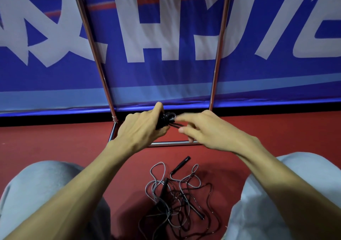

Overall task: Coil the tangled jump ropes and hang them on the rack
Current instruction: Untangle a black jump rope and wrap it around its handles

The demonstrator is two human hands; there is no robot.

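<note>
At the centre of the frame, your left hand (140, 129) has its fingers curled tight round a compact bundle of black jump rope (164, 120), thumb up on top. You're holding it above the red floor (55, 143), just in front of the base bar of the chrome tubular metal rack (219, 51). Your right hand (208, 130) sits just right of it: forefinger stretched out to the small loop on the bundle, thumb below, two black strands running between them. It's blurred there, so I cannot tell whether you're pinching those strands or only touching them; the other fingers are curled under. Lower centre, between your grey trouser knees (46, 193), the tangle of black and grey jump ropes (177, 199) lies loose on the floor, a slim black handle (181, 163) poking out at its upper edge. Behind the rack, filling the upper half, hangs a blue banner with big white characters (156, 73).
</note>
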